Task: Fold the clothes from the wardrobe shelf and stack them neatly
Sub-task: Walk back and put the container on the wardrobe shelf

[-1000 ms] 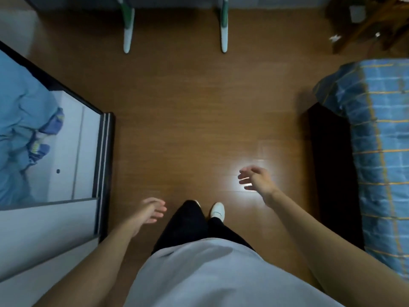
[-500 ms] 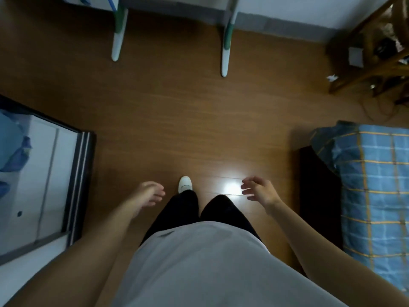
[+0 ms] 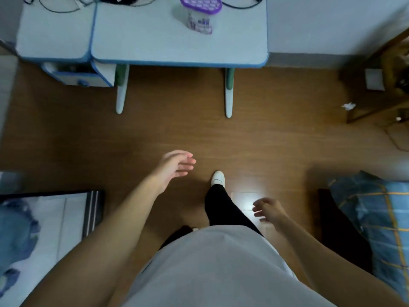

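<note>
My left hand [image 3: 174, 167] hangs in the air above the wooden floor [image 3: 276, 140], fingers spread and holding nothing. My right hand [image 3: 269, 210] is lower and closer to my body, fingers loosely apart and empty as well. Between them I see my black trouser leg and a white shoe [image 3: 218, 178] stepping forward. No wardrobe shelf or loose clothes show in this view. A mirror panel [image 3: 55, 218] at the lower left reflects blue fabric.
A pale blue desk [image 3: 155, 45] stands straight ahead with cables and a purple-lidded container [image 3: 200, 14] on it. A bed with a blue plaid cover [image 3: 376, 218] lies to the right. Wooden furniture [image 3: 385, 89] fills the far right corner.
The view has tilted up and forward, bringing the desk top into sight. My left hand has swung ahead, my right hand has dropped back. My feet have stepped forward.
</note>
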### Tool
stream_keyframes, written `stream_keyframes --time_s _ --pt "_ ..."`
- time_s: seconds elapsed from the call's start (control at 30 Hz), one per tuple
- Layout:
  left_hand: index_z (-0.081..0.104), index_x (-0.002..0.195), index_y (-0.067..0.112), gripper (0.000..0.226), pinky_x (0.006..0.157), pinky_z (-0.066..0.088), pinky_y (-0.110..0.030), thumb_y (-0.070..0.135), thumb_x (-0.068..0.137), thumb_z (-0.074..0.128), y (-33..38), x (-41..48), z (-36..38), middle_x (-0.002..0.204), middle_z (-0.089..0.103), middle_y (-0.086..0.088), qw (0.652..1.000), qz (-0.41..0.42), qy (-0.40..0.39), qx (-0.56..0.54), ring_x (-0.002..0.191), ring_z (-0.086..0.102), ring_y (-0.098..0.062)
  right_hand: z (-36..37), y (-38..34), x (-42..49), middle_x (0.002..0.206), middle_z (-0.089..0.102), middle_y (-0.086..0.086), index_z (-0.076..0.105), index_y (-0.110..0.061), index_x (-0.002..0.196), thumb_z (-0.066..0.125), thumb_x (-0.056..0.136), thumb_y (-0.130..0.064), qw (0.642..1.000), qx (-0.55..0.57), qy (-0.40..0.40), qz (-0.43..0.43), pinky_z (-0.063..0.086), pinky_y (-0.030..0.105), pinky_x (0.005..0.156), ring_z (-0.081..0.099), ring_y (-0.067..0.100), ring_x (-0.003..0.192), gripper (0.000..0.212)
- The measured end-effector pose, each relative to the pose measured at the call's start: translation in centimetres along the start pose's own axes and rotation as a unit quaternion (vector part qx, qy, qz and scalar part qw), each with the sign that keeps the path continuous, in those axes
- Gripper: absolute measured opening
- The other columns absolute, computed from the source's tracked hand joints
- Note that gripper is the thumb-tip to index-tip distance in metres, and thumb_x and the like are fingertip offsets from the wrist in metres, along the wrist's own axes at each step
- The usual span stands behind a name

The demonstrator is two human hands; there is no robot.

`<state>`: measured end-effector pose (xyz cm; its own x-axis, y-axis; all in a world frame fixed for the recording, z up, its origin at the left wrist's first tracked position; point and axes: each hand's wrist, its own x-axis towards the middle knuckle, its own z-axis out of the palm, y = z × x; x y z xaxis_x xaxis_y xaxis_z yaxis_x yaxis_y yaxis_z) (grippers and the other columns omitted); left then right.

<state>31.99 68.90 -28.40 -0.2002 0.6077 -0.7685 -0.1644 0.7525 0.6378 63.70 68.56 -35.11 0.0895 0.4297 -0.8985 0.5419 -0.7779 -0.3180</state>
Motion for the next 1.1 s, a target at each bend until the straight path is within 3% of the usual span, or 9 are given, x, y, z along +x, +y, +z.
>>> stream_keyframes --time_s 0.23,0.37,0.47,0.6,0.7,0.83,0.97,1.03,1.1 --pt "0.069 0.107 0.011 0.02 0.081 0.054 -0.033 0.016 0.102 0.05 3.3 6.9 -4.7 0.099 0.075 -0.007 0.988 -0.124 0.072 0.056 0.084 0.068 -0.018 -1.5 -22.4 4.6 0.087 0.066 0.01 0.065 -0.01 0.089 0.051 0.099 -0.011 0.989 0.001 -0.043 -0.142 0.046 0.03 0.064 0.06 0.019 0.071 0.016" --pt "0.069 0.11 0.002 0.021 0.058 0.045 -0.026 0.011 0.099 0.053 5.0 9.9 -7.5 0.082 0.072 -0.005 0.976 -0.177 0.095 0.08 0.068 0.063 -0.017 -1.4 -34.2 5.7 0.086 0.07 0.005 0.066 -0.014 0.091 0.051 0.097 -0.01 0.972 0.014 -0.051 -0.228 0.049 0.029 0.067 0.065 0.017 0.073 0.017" --pt "0.068 0.111 0.004 0.021 0.057 0.044 -0.023 0.013 0.099 0.054 9.0 13.0 -9.0 0.084 0.072 -0.004 0.978 -0.172 0.086 0.084 0.066 0.062 -0.014 -1.0 -41.4 6.4 0.081 0.068 0.002 0.065 -0.014 0.092 0.05 0.096 -0.008 0.962 0.031 -0.049 -0.267 0.049 0.024 0.062 0.065 0.015 0.069 0.017" --pt "0.067 0.108 0.01 0.018 0.068 0.047 -0.027 0.014 0.098 0.053 18.2 19.7 -9.6 0.105 0.073 -0.011 0.99 -0.061 0.054 0.112 0.08 0.064 -0.016 -0.4 -47.4 7.0 0.083 0.071 0.002 0.067 -0.017 0.088 0.051 0.095 -0.009 0.959 0.025 -0.033 -0.28 0.052 0.025 0.066 0.067 0.014 0.073 0.019" --pt "0.059 0.124 0.008 0.031 0.081 0.047 -0.028 0.014 0.094 0.059 26.3 25.5 -8.7 0.121 0.065 -0.008 0.973 0.091 0.088 0.192 0.096 0.062 -0.019 0.0 -48.9 7.6 0.084 0.072 0.001 0.066 -0.018 0.088 0.051 0.095 -0.009 0.967 0.005 -0.017 -0.253 0.05 0.024 0.065 0.067 0.011 0.07 0.02" --pt "0.035 0.144 0.015 0.073 0.101 0.043 -0.037 0.023 0.082 0.072 35.6 31.7 -6.7 0.148 0.037 -0.004 0.908 0.296 0.088 0.283 0.133 0.042 -0.021 0.3 -47.9 9.0 0.08 0.07 -0.001 0.065 -0.02 0.083 0.053 0.094 -0.005 0.978 -0.061 -0.004 -0.201 0.046 0.025 0.063 0.064 0.014 0.069 0.022" --pt "0.021 0.151 0.016 0.112 0.107 0.035 -0.049 0.049 0.065 0.084 40.6 36.2 -4.4 0.156 0.027 -0.005 0.815 0.339 0.017 0.469 0.142 0.028 -0.026 -0.1 -47.6 10.2 0.081 0.07 0.0 0.064 -0.026 0.079 0.057 0.093 -0.006 0.979 -0.107 0.02 -0.17 0.047 0.023 0.064 0.065 0.013 0.068 0.026" --pt "0.023 0.15 0.015 0.11 0.105 0.038 -0.053 0.049 0.066 0.084 40.9 37.4 -3.6 0.154 0.029 -0.005 0.77 0.335 -0.005 0.543 0.141 0.028 -0.027 -0.5 -48.5 10.7 0.086 0.07 0.003 0.063 -0.026 0.082 0.059 0.092 -0.006 0.981 -0.104 0.032 -0.161 0.049 0.025 0.066 0.065 0.014 0.07 0.022" --pt "0.028 0.146 0.015 0.097 0.098 0.045 -0.055 0.036 0.069 0.084 40.6 38.0 -3.2 0.15 0.031 -0.006 0.756 0.341 0.005 0.559 0.138 0.03 -0.029 -0.9 -50.1 11.5 0.091 0.069 0.003 0.064 -0.021 0.091 0.062 0.091 -0.007 0.978 -0.098 0.06 -0.173 0.051 0.032 0.073 0.065 0.017 0.077 0.014"
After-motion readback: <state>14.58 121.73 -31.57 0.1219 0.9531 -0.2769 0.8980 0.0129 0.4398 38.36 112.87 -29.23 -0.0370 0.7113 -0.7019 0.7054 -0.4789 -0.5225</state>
